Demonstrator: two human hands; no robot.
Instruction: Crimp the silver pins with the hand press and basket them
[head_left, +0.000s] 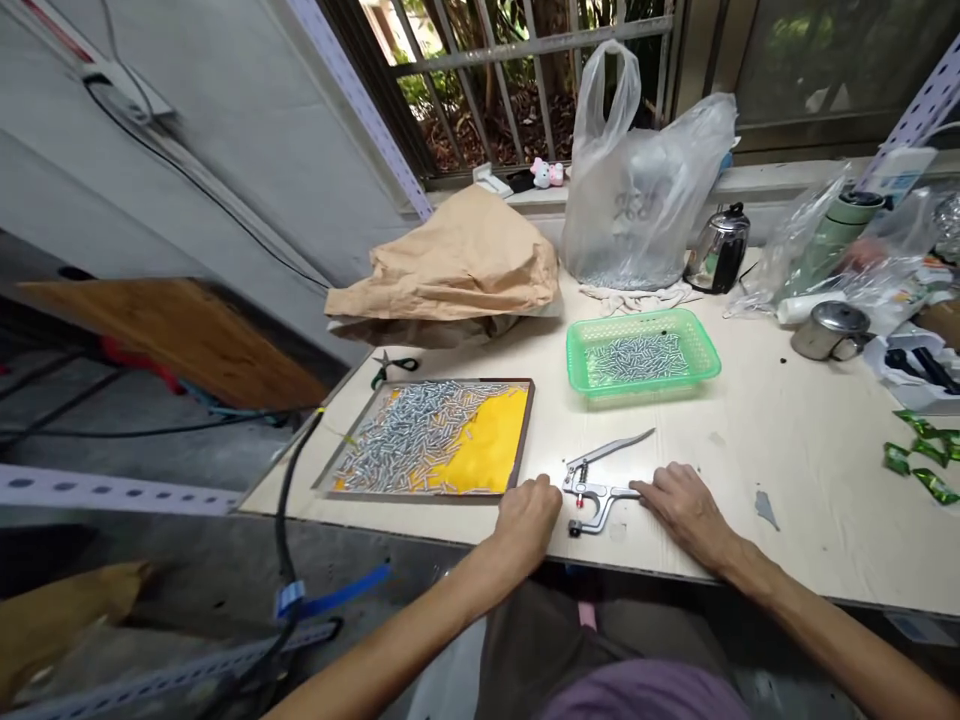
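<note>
A pair of silver snap-fastener pliers [600, 492] lies on the table with its handles spread apart. My right hand [686, 512] has its fingertips closed at the end of the lower handle. Just left of the pliers' jaws, my left hand [527, 520] is closed with its fingers curled under; whatever they hold is hidden. Beside that hand is a shallow tray [527, 437] with a yellow bottom, where many small metal pins [409, 430] are heaped toward the left. Behind the pliers, a green plastic basket [643, 388] contains more of these metal pieces.
Scissors [394, 366] lie behind the tray. Brown paper [457, 260], a plastic bag [637, 200] and a kettle [720, 248] stand along the back. At right are a metal cup [831, 332], a green bottle [832, 240] and green wrapped packets [919, 440]. A dark cable [283, 500] crosses the left edge.
</note>
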